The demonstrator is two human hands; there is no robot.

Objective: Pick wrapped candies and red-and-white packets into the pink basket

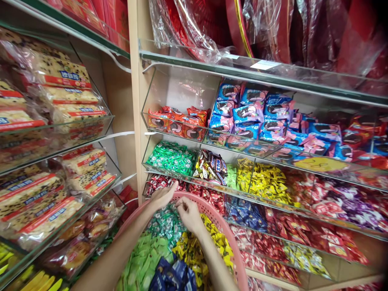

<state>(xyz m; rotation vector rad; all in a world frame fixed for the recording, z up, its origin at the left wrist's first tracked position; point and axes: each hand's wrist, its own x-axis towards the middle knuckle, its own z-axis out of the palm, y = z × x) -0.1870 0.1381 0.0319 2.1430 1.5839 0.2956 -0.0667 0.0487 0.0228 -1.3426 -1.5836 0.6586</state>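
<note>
Pink perforated plastic forms the basket (233,238), whose raised wall appears to contain the loose wrapped sweets. Taking the basket as the dial, green-and-silver sweets (163,221) lie at 11 to 12 o'clock, light-green sweets (144,258) at 8, blue sweets (174,278) at 6 and yellow sweets (220,242) at 2 to 3; the grouping probably keeps each kind identifiable. The right hand (190,214) is over the basket toward 12 o'clock, fingers curled, a posture suited to small pieces; whether its grip is closed or holds a wrapper cannot be told. The left hand (162,198) extends near the far rim at 11 o'clock; its grip state cannot be determined. Beyond 12 o'clock, clear dividers and fronts on the shelves (250,180) seem fitted to separate and retain stock.
</note>
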